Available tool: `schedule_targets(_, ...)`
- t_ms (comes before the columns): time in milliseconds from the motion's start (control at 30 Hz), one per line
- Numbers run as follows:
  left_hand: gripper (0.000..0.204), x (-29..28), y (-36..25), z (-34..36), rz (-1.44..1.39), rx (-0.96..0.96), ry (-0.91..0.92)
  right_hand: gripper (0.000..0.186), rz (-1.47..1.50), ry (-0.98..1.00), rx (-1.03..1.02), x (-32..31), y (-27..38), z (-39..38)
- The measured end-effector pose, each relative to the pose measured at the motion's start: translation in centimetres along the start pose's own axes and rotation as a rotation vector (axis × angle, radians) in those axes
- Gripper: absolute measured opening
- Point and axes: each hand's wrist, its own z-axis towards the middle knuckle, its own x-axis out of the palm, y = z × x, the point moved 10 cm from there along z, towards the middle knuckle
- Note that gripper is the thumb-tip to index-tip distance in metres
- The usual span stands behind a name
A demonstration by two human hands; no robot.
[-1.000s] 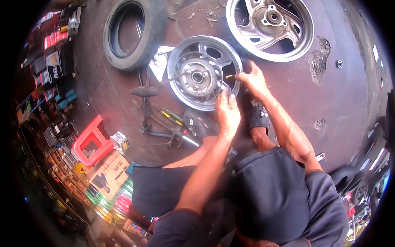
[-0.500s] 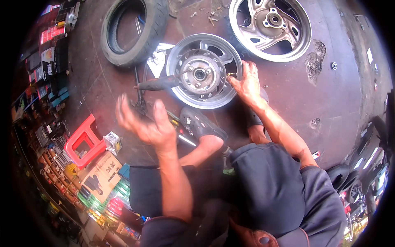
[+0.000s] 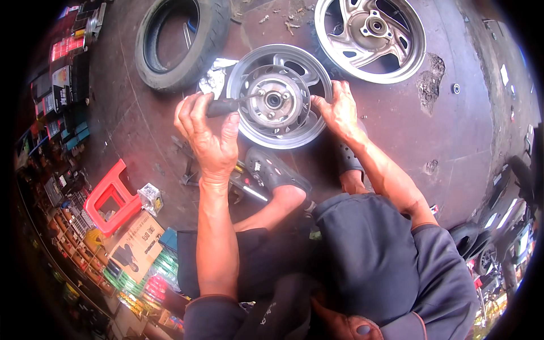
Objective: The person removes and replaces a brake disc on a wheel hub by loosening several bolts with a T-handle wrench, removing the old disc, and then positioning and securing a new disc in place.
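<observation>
A silver motorcycle wheel rim (image 3: 249, 133) with a brake disc (image 3: 262, 120) at its middle lies in front of my feet. My right hand (image 3: 340, 113) grips its right edge, with the thumb on the inner side. A tool with a thick dark handle (image 3: 224, 107) and a thin shaft reaches from the left to a bolt on the disc; its tip is too small to make out. My left hand (image 3: 205, 136) is at the handle's outer end, fingers and thumb apart, the handle lying between them. The fingers seem to touch the handle without wrapping round it.
A loose tyre (image 3: 212, 56) lies at the far left, a bronze-silver wheel (image 3: 418, 62) at the far right. Crumpled foil (image 3: 212, 82) is behind the tool. A red stool (image 3: 107, 198) and a cardboard box (image 3: 137, 243) are at left. A small bearing (image 3: 456, 89) lies at right.
My left hand has moved up and forward to the tool's handle from below it. The handle has swung slightly upward. My right hand stays on the rim.
</observation>
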Motion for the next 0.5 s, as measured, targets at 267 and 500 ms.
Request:
schedule_targets(267,0.054,-2.5,-3.3,-0.8,0.134,0.041,-0.189,0.042,0.051,-0.047,0.032,0.2,-1.5,1.0)
schedule_targets(500,0.023,9.0,-8.4,-8.0,-0.427,-0.349,0.030,0.034,0.078,0.074,0.241,1.2,-3.8,1.2)
